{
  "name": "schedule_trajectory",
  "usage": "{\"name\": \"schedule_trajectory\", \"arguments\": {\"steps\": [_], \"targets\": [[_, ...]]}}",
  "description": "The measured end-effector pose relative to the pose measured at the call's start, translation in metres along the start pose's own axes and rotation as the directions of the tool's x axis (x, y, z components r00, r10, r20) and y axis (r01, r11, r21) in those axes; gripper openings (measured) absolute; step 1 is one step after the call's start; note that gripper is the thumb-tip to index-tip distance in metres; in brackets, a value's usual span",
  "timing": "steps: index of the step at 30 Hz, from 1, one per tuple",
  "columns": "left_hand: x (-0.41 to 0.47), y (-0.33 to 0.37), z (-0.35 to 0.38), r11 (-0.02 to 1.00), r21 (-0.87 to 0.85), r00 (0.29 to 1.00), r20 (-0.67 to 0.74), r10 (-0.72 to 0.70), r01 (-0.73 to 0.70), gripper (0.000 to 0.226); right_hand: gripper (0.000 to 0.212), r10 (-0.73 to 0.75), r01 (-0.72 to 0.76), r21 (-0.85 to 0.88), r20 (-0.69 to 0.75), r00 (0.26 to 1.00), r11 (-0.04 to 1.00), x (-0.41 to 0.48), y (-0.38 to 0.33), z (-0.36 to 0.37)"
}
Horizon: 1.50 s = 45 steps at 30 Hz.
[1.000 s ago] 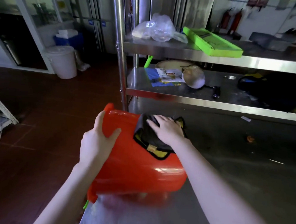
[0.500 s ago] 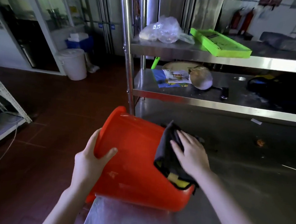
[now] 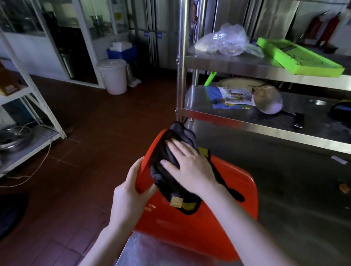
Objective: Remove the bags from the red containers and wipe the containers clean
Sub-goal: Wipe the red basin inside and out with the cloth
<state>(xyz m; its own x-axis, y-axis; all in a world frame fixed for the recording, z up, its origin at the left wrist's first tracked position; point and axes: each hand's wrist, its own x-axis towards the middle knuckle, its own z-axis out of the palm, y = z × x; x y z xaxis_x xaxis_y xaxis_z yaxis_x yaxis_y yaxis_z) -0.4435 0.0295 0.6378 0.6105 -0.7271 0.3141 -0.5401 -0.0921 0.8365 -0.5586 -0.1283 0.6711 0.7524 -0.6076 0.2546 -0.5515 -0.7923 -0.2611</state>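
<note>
- Left hand [image 3: 129, 195], fingers curled, is clasping tipped red plastic container [image 3: 196, 225].
- Right hand [image 3: 191, 170], fingers straight, is pressing black cloth [image 3: 159, 151] onto it.
- Steel shelving [image 3: 252, 119] is standing behind.

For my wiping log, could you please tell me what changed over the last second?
The right hand swept the dark cloth along the red container, first toward its near right end, then up to the far end beside the left hand. The left hand kept gripping that end; the container stayed on its side.

Steel table [image 3: 308, 211], lower right, bears the tipped red container [image 3: 196, 225]; the upper-right shelf [image 3: 255, 71] holds a plastic bag [image 3: 224, 40] and a green tray [image 3: 298, 58].
</note>
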Motion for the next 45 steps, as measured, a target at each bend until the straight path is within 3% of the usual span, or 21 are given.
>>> {"name": "schedule_trajectory", "arguments": {"steps": [3, 6, 8, 11, 15, 17, 19, 23, 27, 30, 35, 38, 41, 45], "targets": [[-0.002, 0.001, 0.002, 0.999, -0.033, 0.999, -0.013, -0.033, 0.033, 0.071, 0.063, 0.184, -0.187, 0.080, 0.046, 0.982, 0.979, -0.017, 0.058, -0.007], [-0.007, -0.002, 0.000, 0.999, -0.023, 0.999, -0.017, -0.037, 0.037, 0.076, 0.065, 0.388, -0.440, 0.132, 0.297, 0.872, 0.888, -0.036, 0.112, -0.019], [-0.011, -0.008, -0.001, 1.000, -0.013, 1.000, -0.004, -0.013, 0.013, 0.079, 0.069, 0.399, -0.476, 0.112, 0.398, 0.826, 0.872, -0.033, 0.125, -0.021], [-0.019, -0.021, -0.001, 0.999, -0.039, 0.999, 0.028, -0.033, 0.034, 0.083, 0.062, 0.408, -0.462, 0.120, 0.313, 0.858, 0.879, -0.009, 0.094, -0.015], [-0.028, -0.031, -0.013, 0.999, -0.032, 0.996, 0.089, -0.022, 0.025, 0.068, 0.071, 0.153, -0.158, 0.046, 0.097, 0.983, 0.986, 0.002, 0.015, -0.004], [-0.017, -0.021, -0.026, 0.996, -0.060, 0.985, 0.166, -0.056, 0.066, 0.053, 0.071, 0.090, -0.090, -0.030, 0.007, 0.996, 0.996, -0.013, -0.011, -0.001], [0.009, -0.007, -0.031, 0.990, -0.065, 0.972, 0.210, -0.109, 0.125, 0.056, 0.068, 0.072, -0.076, -0.081, -0.053, 0.996, 0.994, -0.031, -0.025, 0.001], [0.078, 0.026, -0.002, 0.973, 0.106, 0.947, 0.231, -0.222, 0.203, 0.057, 0.065, 0.037, -0.043, -0.089, -0.066, 0.997, 0.995, -0.063, -0.047, 0.007], [0.099, 0.047, 0.019, 0.958, 0.265, 0.972, 0.173, -0.159, 0.110, 0.041, 0.066, -0.010, 0.007, -0.084, -0.042, 0.999, 0.996, -0.088, -0.029, 0.004], [0.076, 0.036, 0.006, 0.982, 0.187, 0.995, 0.097, 0.002, -0.020, 0.030, 0.070, 0.096, -0.103, -0.103, -0.064, 0.993, 0.989, -0.102, 0.013, -0.006], [0.048, 0.014, 0.003, 0.999, 0.050, 0.998, 0.056, -0.003, 0.000, 0.039, 0.076, 0.342, -0.353, -0.136, -0.098, 0.935, 0.926, -0.097, 0.075, -0.019], [0.043, 0.009, 0.003, 0.998, 0.057, 0.999, 0.045, 0.025, -0.028, 0.039, 0.077, 0.439, -0.439, -0.053, 0.005, 0.898, 0.897, -0.066, 0.090, -0.020], [0.036, 0.004, 0.000, 0.997, 0.049, 0.998, 0.038, 0.050, -0.052, 0.040, 0.066, 0.378, -0.382, 0.003, 0.132, 0.916, 0.924, -0.018, 0.074, -0.017], [0.028, -0.001, -0.002, 0.996, 0.053, 0.997, 0.025, 0.069, -0.070, 0.041, 0.066, 0.109, -0.111, 0.022, 0.066, 0.992, 0.994, 0.019, 0.006, -0.003]]}}
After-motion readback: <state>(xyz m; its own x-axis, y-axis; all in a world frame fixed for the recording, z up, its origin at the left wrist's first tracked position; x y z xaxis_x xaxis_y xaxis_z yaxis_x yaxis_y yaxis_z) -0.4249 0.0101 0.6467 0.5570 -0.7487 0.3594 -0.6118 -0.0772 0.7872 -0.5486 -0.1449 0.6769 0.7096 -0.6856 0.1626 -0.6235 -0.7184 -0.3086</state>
